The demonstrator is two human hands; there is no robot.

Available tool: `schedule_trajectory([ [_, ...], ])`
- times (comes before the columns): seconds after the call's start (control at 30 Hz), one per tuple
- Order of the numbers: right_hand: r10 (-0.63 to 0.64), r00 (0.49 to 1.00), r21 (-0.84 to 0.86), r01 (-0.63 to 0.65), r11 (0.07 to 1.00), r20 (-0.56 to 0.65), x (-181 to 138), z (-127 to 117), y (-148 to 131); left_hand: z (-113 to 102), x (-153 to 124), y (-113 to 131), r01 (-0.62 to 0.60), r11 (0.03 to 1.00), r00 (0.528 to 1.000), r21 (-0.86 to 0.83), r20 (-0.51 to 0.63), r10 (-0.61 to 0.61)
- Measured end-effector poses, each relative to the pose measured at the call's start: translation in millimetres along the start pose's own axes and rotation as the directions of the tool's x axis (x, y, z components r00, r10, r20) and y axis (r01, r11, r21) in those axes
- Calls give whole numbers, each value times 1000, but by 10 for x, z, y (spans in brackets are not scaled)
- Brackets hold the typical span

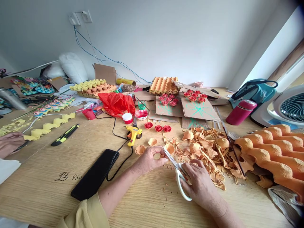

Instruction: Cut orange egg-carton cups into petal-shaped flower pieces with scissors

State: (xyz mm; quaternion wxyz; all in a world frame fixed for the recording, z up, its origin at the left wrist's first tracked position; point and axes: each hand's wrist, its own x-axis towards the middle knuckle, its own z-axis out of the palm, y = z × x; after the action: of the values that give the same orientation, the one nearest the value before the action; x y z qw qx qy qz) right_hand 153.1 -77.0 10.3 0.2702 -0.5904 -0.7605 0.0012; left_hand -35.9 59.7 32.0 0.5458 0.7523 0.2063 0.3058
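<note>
My left hand [149, 161] is closed, thumb and forefinger pinching a small orange egg-carton piece that my fingers mostly hide. White-handled scissors [176, 165] are in my right hand [201, 183], their blades pointing at the pinched piece. An orange carton cup [170, 148] shows just behind the blade tips; I cannot tell whether it touches them. Two more cut cups, one petal-shaped [140, 149] and one plain [152, 141], lie beyond my left hand. Small orange trimmings are scattered below the scissors. Three red paper-pulp roses [158, 128] sit further back.
Orange carton scraps [206, 148] are heaped at right, beside an orange egg tray [273, 148]. A yellow glue gun [133, 134], black phone [95, 174] and utility knife [64, 134] lie leftward. Another person's hand [10, 144] is at a yellow carton strip [49, 126].
</note>
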Motion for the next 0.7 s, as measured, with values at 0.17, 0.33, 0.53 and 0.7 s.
schedule_trajectory([
  [0.17,71,996,28,-70,997,-56,7,56,72,29,9,-42,173,972,985,-159,6,-174],
  [0.33,170,982,149,-157,976,-80,38,11,47,74,18,-5,259,916,964,-307,32,-262],
  [0.53,371,929,509,-321,798,4,64,-47,-18,143,-32,-15,269,916,962,-298,124,-242],
  [0.7,378,925,679,-305,668,44,102,-72,-104,228,-93,19,236,964,959,-125,190,-210],
])
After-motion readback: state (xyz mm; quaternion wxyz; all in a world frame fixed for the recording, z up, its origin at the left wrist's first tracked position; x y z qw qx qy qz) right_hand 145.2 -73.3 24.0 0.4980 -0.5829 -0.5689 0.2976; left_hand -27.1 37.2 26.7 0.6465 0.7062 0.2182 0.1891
